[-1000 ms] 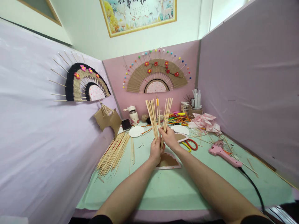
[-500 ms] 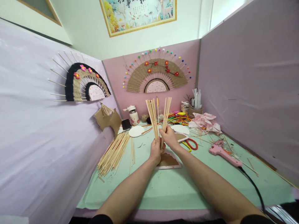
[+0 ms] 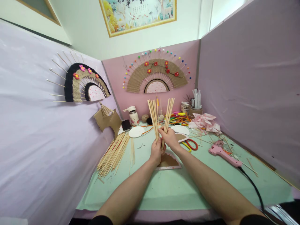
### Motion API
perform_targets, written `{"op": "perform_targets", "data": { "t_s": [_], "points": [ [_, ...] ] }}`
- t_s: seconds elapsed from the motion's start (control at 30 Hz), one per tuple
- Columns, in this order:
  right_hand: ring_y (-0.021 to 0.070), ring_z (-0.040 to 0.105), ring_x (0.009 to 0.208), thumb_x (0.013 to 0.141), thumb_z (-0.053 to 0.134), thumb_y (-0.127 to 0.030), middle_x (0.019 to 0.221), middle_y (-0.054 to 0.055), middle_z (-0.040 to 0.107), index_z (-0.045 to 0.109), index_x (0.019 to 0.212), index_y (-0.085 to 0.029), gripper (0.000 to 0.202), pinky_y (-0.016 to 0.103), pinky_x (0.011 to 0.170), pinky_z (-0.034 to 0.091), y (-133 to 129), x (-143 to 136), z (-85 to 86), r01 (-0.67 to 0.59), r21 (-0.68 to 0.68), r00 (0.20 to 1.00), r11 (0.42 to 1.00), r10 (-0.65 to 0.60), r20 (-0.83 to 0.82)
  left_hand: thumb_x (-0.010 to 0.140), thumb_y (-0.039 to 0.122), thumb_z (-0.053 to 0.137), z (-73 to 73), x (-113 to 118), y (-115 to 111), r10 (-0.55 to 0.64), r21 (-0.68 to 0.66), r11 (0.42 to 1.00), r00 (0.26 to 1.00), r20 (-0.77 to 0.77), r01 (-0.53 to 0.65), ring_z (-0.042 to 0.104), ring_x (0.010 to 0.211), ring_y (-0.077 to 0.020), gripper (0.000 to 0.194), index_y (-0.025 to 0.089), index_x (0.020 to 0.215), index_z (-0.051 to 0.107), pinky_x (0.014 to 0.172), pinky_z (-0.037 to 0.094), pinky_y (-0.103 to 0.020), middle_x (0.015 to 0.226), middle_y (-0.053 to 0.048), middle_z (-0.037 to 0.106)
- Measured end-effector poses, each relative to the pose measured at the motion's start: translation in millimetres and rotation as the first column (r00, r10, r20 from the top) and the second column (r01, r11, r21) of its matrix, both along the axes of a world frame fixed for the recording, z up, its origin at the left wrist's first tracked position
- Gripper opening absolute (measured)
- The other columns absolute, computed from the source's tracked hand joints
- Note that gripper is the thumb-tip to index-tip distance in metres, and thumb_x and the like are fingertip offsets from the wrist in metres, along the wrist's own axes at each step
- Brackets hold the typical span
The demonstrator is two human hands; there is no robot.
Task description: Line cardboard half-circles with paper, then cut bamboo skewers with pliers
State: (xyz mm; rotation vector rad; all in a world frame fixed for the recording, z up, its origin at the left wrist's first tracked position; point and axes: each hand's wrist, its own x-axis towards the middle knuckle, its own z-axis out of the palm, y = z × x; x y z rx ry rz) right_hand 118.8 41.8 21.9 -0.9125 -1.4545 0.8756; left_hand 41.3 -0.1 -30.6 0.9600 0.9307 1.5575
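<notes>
My left hand (image 3: 157, 152) is closed around the lower part of a bunch of thin wooden sticks (image 3: 153, 116), held upright above the table. Close against it, my right hand (image 3: 169, 137) grips a second bunch of sticks (image 3: 169, 113) that leans to the right. A single stick stands in the gap between the two bunches, near my right fingertips. Below my hands lies a half-round cardboard piece (image 3: 170, 161) with a pink-white edge, partly hidden by my left hand. The lower ends of the sticks are mostly covered by my fingers.
A large pile of sticks (image 3: 113, 155) lies at left, a few loose sticks (image 3: 132, 153) beside it. White ovals (image 3: 136, 132), scissors (image 3: 192, 144) and a corded pink glue gun (image 3: 225, 155) surround my hands. Decorated woven fans (image 3: 157, 75) hang on the partitions; a bottle (image 3: 134, 117) stands behind.
The right-hand bunch has shifted slightly right, and the single stick in the gap stands more apart from it. My right fingers have moved a little left. Both hands keep their hold.
</notes>
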Motion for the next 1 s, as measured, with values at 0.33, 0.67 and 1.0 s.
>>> {"op": "perform_targets", "data": {
  "t_s": [0.33, 0.67, 1.0],
  "points": [
    [0.0195, 0.059, 0.07, 0.079, 0.05, -0.045, 0.075, 0.005, 0.066, 0.06, 0.079, -0.017, 0.029, 0.029, 0.066, 0.042, -0.2, 0.9, -0.7, 0.044, 0.026, 0.997, 0.999, -0.046, 0.062, 0.074, 0.063, 0.058, 2.0, -0.9, -1.0, 0.014, -0.005, 1.0, 1.0, 0.006, -0.014, 0.022, 0.03, -0.0022, 0.047, 0.019, 0.076, 0.043, 0.034, 0.01, -0.019, 0.045, 0.009, 0.041],
    [0.0177, 0.055, 0.066, 0.077, 0.051, -0.045, 0.071, 0.002, 0.061, 0.055, 0.081, -0.019, 0.026, 0.029, 0.064, 0.042, -1.8, 0.1, 0.3, 0.044, 0.011, 0.999, 0.999, -0.045, 0.03, 0.071, 0.064, 0.061, 3.3, 0.0, -1.7, 0.015, -0.039, 0.999, 0.999, 0.033, -0.014, 0.022, 0.032, -0.0018, 0.049, 0.019, 0.075, 0.042, 0.035, 0.01, -0.018, 0.046, 0.008, 0.041],
    [0.0195, 0.06, 0.07, 0.073, 0.056, -0.039, 0.069, 0.003, 0.066, 0.065, 0.071, -0.017, 0.024, 0.03, 0.068, 0.045, -3.7, 0.2, 4.5, -0.022, -0.025, 0.999, 0.999, 0.023, 0.025, 0.074, 0.064, 0.057, 1.2, -0.5, -1.8, 0.003, -0.011, 1.0, 1.0, -0.011, -0.003, 0.024, 0.031, -0.0029, 0.047, 0.019, 0.073, 0.042, 0.034, 0.01, -0.019, 0.046, 0.007, 0.045]
  ]
}}
